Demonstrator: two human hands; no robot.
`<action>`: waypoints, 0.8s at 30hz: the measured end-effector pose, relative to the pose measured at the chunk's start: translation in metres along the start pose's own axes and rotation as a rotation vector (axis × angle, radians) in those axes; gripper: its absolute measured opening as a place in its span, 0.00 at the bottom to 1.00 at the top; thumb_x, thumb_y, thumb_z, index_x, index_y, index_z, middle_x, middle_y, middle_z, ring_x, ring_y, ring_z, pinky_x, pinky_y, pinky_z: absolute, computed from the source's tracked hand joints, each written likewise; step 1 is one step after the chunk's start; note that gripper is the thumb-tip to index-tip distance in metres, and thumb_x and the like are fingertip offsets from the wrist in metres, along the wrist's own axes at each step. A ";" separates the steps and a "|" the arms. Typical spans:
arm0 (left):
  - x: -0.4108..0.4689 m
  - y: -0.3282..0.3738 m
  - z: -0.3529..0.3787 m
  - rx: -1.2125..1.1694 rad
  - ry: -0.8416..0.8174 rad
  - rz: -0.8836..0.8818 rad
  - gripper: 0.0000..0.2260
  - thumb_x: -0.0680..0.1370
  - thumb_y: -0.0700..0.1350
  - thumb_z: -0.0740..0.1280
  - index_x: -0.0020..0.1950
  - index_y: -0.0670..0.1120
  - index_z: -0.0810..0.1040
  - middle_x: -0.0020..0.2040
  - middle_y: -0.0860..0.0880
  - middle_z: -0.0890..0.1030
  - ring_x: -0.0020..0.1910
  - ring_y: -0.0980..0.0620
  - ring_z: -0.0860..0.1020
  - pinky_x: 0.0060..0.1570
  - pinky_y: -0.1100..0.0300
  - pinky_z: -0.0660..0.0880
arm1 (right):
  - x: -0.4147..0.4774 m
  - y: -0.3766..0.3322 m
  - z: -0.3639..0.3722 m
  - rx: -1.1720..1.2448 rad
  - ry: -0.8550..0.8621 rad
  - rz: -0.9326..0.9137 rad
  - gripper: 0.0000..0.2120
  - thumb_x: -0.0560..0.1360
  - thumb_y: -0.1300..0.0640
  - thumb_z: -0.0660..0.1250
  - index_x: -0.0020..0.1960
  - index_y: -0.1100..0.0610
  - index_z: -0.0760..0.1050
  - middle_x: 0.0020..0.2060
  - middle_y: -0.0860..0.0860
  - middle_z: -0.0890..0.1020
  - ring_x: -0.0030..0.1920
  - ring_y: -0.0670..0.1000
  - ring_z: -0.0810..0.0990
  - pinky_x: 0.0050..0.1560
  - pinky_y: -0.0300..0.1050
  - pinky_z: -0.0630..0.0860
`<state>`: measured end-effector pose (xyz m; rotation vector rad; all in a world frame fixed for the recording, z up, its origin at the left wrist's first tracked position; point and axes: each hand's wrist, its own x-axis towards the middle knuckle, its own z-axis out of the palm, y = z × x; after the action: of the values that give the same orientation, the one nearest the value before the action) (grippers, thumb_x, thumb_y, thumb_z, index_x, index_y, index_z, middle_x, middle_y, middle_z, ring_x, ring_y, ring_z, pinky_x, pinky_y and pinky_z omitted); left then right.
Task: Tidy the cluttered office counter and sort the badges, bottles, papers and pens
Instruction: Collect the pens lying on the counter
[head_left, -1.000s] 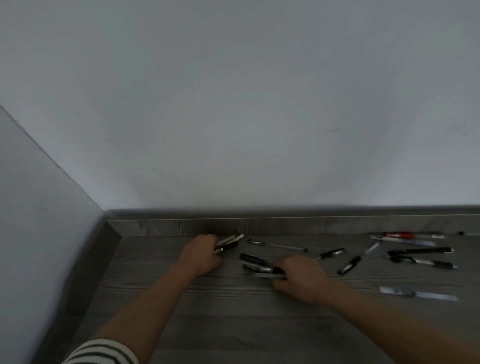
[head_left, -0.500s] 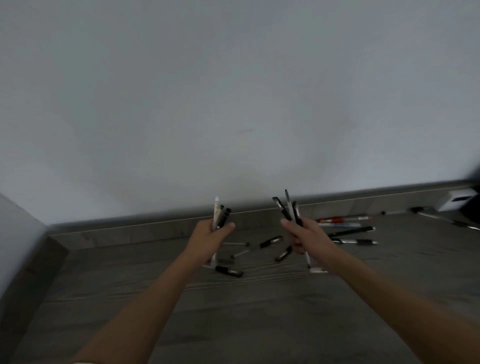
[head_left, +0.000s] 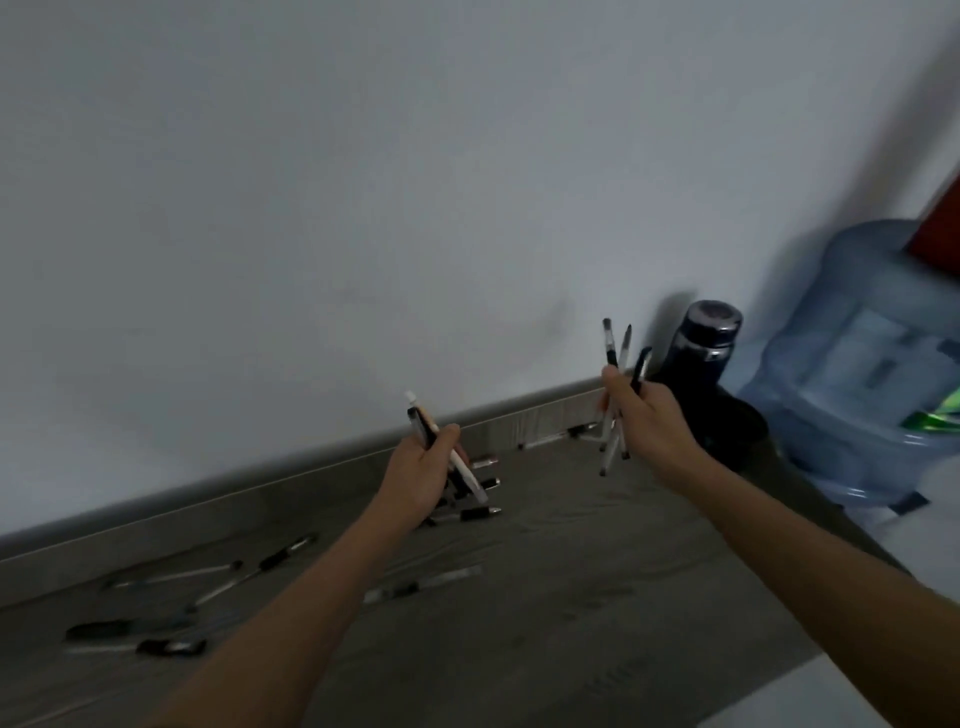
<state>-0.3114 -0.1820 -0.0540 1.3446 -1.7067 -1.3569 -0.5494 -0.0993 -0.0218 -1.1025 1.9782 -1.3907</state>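
Observation:
My left hand (head_left: 422, 475) is closed around a small bunch of pens (head_left: 423, 423), black and white, held above the grey wood-grain counter (head_left: 545, 597). To the right, my right hand (head_left: 641, 415) grips another bunch of pens (head_left: 615, 348) upright, with their lower ends hanging below my fist. Several loose pens (head_left: 171, 608) lie scattered on the counter at the left, and a few more pens (head_left: 475, 512) lie just under my left hand. A dark bottle (head_left: 704, 348) stands at the counter's far right, right behind my right hand.
A large blue water jug (head_left: 862, 358) stands off the counter's right end, with something red above it and something green beside it. A low raised ledge (head_left: 311, 467) runs along the white wall. The counter's right edge (head_left: 852, 540) drops to a pale floor.
The view has swung right, bringing the dark bottle and water jug into sight. Both hands, lifted from the counter with pens, have moved right; the loose pens now lie behind at the left.

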 end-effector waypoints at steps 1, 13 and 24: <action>0.004 0.006 0.013 -0.004 -0.018 0.006 0.19 0.82 0.50 0.59 0.36 0.41 0.78 0.29 0.47 0.75 0.26 0.55 0.72 0.29 0.62 0.69 | 0.009 0.003 -0.017 0.007 0.062 -0.021 0.24 0.80 0.44 0.60 0.38 0.63 0.77 0.28 0.59 0.76 0.31 0.53 0.76 0.35 0.45 0.73; 0.032 0.082 0.127 -0.182 -0.128 -0.007 0.09 0.79 0.45 0.66 0.46 0.38 0.77 0.38 0.39 0.78 0.30 0.46 0.78 0.26 0.57 0.76 | 0.056 0.079 -0.151 -0.011 0.418 0.060 0.17 0.78 0.51 0.67 0.38 0.64 0.79 0.31 0.56 0.81 0.28 0.47 0.80 0.31 0.36 0.75; 0.043 0.103 0.183 -0.194 -0.110 -0.022 0.08 0.78 0.41 0.66 0.39 0.41 0.76 0.37 0.36 0.81 0.31 0.41 0.79 0.30 0.52 0.79 | 0.060 0.125 -0.151 -0.400 0.205 0.026 0.09 0.73 0.50 0.72 0.40 0.55 0.84 0.33 0.51 0.84 0.35 0.47 0.82 0.41 0.49 0.81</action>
<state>-0.5220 -0.1586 -0.0229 1.2027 -1.5869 -1.5911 -0.7395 -0.0469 -0.0786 -1.1302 2.4862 -1.1608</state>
